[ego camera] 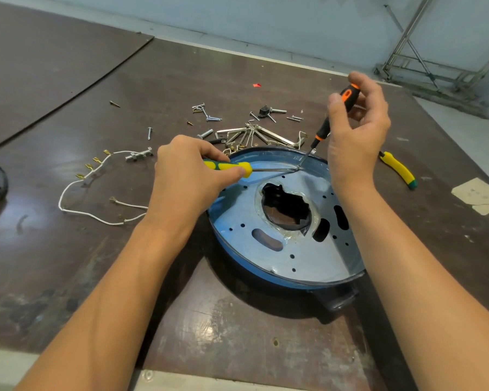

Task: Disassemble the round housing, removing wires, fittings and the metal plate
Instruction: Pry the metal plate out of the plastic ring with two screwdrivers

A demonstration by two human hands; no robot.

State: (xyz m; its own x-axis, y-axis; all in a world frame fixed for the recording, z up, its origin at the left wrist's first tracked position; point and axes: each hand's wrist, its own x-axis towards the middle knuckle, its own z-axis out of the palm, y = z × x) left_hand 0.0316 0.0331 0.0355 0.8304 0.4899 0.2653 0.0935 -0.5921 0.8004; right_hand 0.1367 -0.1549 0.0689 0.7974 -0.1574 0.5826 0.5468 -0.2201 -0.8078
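Left hand point(192, 176) grips a yellow screwdriver point(229, 166), right hand point(356, 128) an orange screwdriver point(336, 114); both tips meet at the far rim of the metal plate point(302, 255) inside the blue housing point(237, 258).

Round blue housing point(268, 275) sits on the dark brown counter point(68, 122), right of centre, near the front edge. Perforated grey metal plate point(308, 258) lies inside it. Behind the housing: scatter of loose silver screws and bent metal brackets point(251, 134). Left of the housing: white wire with brass terminals point(76, 182), a small metal fitting point(137, 156) at its far end. Right of the housing: yellow-handled knife point(398, 170), then a beige paper scrap point(477, 194) near the counter's right edge. Two screwdriver tips meet at the plate's far rim.
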